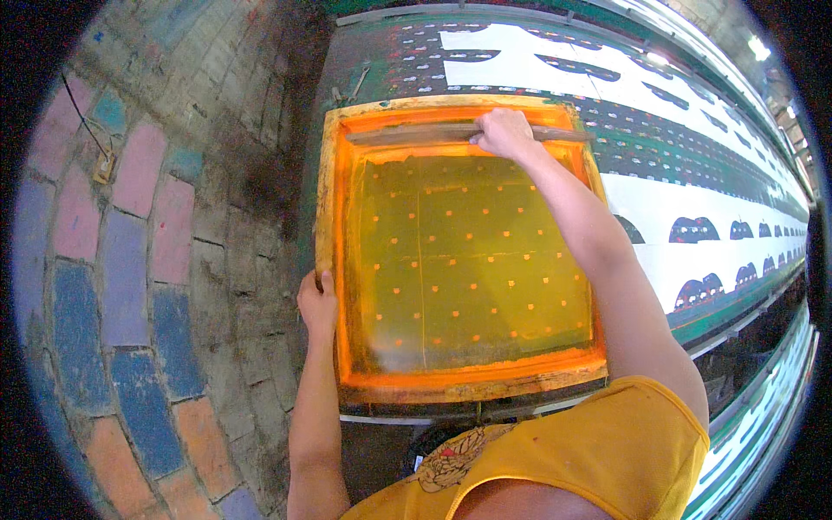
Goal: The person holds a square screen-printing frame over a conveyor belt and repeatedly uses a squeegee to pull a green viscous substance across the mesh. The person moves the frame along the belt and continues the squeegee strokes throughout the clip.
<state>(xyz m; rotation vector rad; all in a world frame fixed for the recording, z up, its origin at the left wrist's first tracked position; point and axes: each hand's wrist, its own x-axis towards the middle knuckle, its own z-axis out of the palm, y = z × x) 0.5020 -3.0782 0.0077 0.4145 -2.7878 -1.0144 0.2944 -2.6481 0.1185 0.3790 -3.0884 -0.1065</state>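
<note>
A screen printing frame point(328, 208) with a wooden rim, stained bright orange along its inner walls, lies flat on the long table. Its yellow-green mesh point(451, 282) carries rows of small orange marks. My left hand point(318, 302) is closed round the frame's left side, below the middle. At the far end of the mesh, my right hand point(504, 135) grips a long brown squeegee point(403, 133) from above. The squeegee runs across nearly the whole width inside the frame. Its lower edge and whatever is under the mesh cannot be seen.
The green printing table point(373, 52) stretches away to the right. White fabric pieces point(654, 208) with dark curved shapes lie on it, past my right arm. On the left is a floor of worn bricks point(126, 277), some painted pink, blue and orange. Another printing table point(763, 416) runs at the lower right.
</note>
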